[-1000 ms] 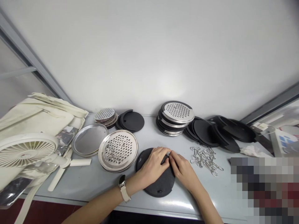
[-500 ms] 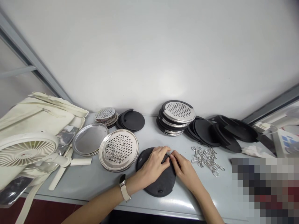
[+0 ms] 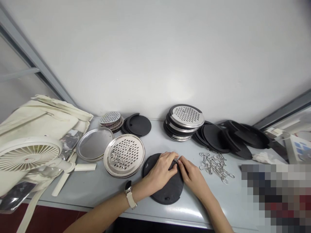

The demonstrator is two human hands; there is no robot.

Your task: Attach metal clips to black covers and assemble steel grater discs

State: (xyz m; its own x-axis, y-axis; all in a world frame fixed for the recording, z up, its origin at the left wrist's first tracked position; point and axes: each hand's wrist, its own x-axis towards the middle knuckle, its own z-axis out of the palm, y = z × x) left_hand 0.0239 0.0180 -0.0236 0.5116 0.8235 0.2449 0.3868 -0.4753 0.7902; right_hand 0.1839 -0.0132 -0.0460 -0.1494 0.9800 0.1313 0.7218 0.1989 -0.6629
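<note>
The left hand (image 3: pixel 160 173) and right hand (image 3: pixel 191 174) bent inward, fingertips close.
The left lay back up, thumb and fingers curled; the right's fingers bent toward it, both forearms (image 3: pixel 215 207) slanting up from below.

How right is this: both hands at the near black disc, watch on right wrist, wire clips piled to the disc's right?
Wrong wrist: the head view shows the wristwatch on the left wrist, not the right. Left hand and right hand are at the near black disc, with wire clips piled to its right, as stated.
</note>
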